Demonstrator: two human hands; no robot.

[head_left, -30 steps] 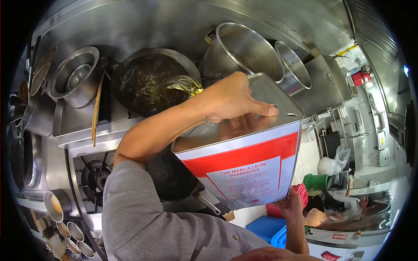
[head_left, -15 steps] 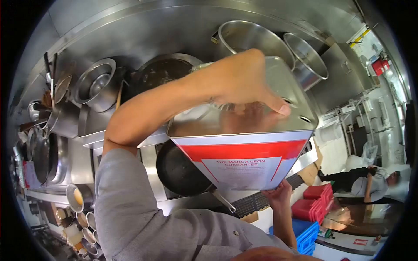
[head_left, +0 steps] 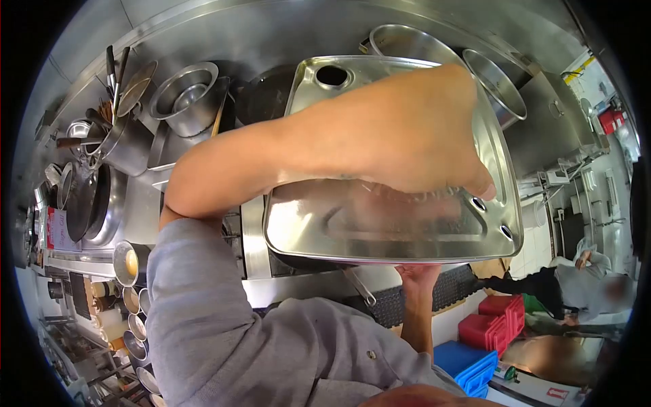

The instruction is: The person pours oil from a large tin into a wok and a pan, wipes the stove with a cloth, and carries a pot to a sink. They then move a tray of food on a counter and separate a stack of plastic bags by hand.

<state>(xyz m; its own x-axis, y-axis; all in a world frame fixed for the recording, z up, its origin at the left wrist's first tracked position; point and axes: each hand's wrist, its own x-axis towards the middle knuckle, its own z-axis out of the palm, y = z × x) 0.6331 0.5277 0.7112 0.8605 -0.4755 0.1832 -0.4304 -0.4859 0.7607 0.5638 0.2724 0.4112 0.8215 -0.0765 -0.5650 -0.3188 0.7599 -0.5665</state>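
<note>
The left hand (head_left: 434, 129) grasps the silver rectangular metal tin (head_left: 400, 230), its dark oval opening (head_left: 332, 76) at ten o'clock; I cannot tell the right hand's (head_left: 418, 273) grip.

I have my left arm (head_left: 271, 152) bent, left hand (head_left: 430, 132) curled, knuckles up; below it, my right hand (head_left: 418, 274), partly hidden.

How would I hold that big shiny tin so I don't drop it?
I'd take the tin with two hands: one from above on its broad top, where the left hand is, and one from the near side, lower down, like the right hand. It's wide and boxy, so one hand alone might let it tip. What the left hand grips up there is hidden.
</note>
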